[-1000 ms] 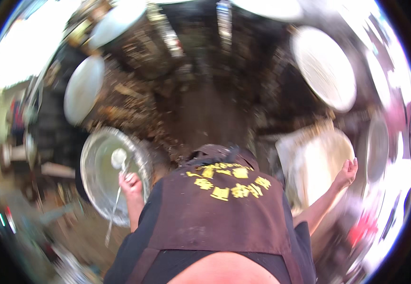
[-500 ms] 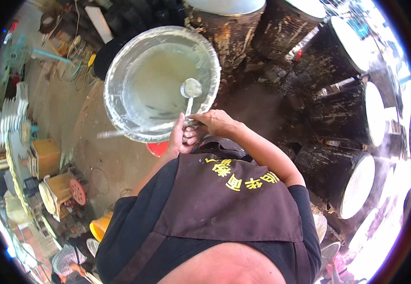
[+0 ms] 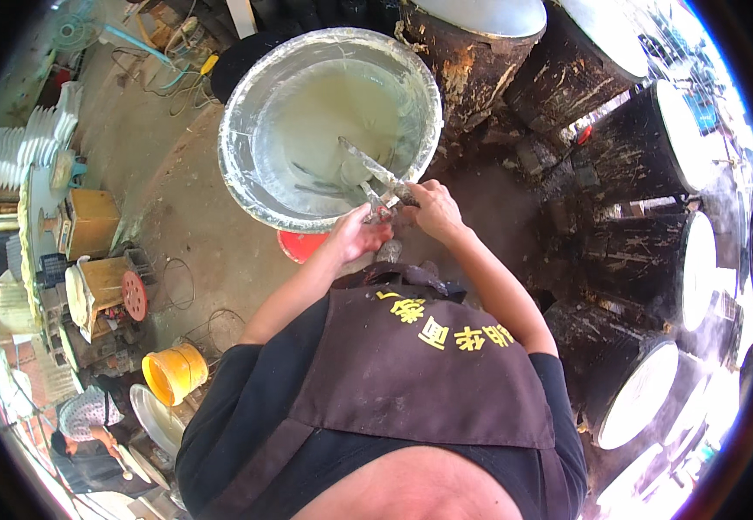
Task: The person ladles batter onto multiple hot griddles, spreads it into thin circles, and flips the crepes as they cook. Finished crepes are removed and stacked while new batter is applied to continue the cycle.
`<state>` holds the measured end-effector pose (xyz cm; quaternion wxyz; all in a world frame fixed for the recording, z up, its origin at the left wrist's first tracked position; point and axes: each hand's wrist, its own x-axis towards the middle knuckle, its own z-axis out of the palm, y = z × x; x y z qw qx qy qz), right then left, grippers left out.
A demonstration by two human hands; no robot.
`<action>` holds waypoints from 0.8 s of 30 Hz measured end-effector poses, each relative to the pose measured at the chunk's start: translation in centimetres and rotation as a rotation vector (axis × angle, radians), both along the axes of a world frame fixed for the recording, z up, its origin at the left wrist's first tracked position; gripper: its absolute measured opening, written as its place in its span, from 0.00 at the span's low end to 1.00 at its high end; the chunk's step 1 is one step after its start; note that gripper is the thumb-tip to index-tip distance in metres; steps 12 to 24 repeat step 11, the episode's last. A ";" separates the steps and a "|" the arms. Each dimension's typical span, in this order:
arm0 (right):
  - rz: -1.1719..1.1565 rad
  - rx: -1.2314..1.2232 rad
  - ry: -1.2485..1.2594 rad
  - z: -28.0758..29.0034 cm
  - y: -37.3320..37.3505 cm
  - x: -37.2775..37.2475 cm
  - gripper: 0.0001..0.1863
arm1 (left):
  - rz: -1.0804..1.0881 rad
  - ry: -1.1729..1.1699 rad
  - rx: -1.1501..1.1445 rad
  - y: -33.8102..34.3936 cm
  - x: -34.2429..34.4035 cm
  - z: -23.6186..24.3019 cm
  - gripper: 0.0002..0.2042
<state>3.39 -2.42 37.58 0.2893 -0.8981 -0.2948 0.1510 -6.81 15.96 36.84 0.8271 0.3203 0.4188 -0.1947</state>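
A large basin (image 3: 231,165) of pale, milky liquid stands in front of me, its rim smeared with white residue. My right hand (image 3: 435,211) grips a long flat stick (image 3: 368,162), coated whitish, which points up and left over the liquid. Close beside it, at the near rim, my left hand (image 3: 359,234) is closed round the handle of a ladle (image 3: 371,196). The ladle's bowl is hard to make out, low in the basin behind the stick. The two tools cross or nearly touch; I cannot tell which.
Several dark, crusted drums with pale round tops (image 3: 654,381) curve along my right, steam rising there. A red container (image 3: 301,245) sits beneath the basin's near side. At left are a yellow bucket (image 3: 175,374), wooden boxes (image 3: 92,224) and stacked white pieces (image 3: 25,156). Another person (image 3: 86,414) works at lower left.
The stick has swung from pointing left across the near rim to pointing into the basin. The ladle's bowl has dropped lower. My hands have moved slightly apart, and the view has shifted.
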 end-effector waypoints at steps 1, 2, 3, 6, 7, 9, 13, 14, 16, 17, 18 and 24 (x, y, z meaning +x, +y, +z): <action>-0.024 0.082 -0.046 -0.5 -1.0 0.5 0.25 | -0.079 -0.023 0.085 0.0 -1.2 1.6 0.13; -0.058 0.222 -0.071 -1.1 -2.3 1.7 0.25 | -0.082 -0.061 0.173 0.3 -2.5 2.0 0.14; -0.118 0.259 0.130 0.3 -3.2 2.9 0.23 | -0.080 -0.101 0.261 0.8 -3.9 2.5 0.16; -0.104 0.695 0.380 8.6 -6.1 5.4 0.19 | 0.113 -0.273 0.648 1.0 -6.5 8.4 0.13; -0.048 0.862 0.404 13.6 -6.7 5.1 0.18 | 0.174 -0.368 0.776 1.4 -6.8 11.2 0.09; 0.105 1.107 0.333 22.3 -8.1 3.3 0.19 | 0.330 -0.694 1.119 0.6 -8.2 19.9 0.07; 0.337 1.296 0.120 28.7 -9.1 0.8 0.25 | 0.486 -1.082 1.450 -1.3 -11.2 30.3 0.06; 0.337 1.296 0.120 28.7 -9.1 0.8 0.25 | 0.486 -1.082 1.450 -1.3 -11.2 30.3 0.06; 0.337 1.296 0.120 28.7 -9.1 0.8 0.25 | 0.486 -1.082 1.450 -1.3 -11.2 30.3 0.06; 0.337 1.296 0.120 28.7 -9.1 0.8 0.25 | 0.486 -1.082 1.450 -1.3 -11.2 30.3 0.06; 0.337 1.296 0.120 28.7 -9.1 0.8 0.25 | 0.486 -1.082 1.450 -1.3 -11.2 30.3 0.06; 0.337 1.296 0.120 28.7 -9.1 0.8 0.25 | 0.486 -1.082 1.450 -1.3 -11.2 30.3 0.06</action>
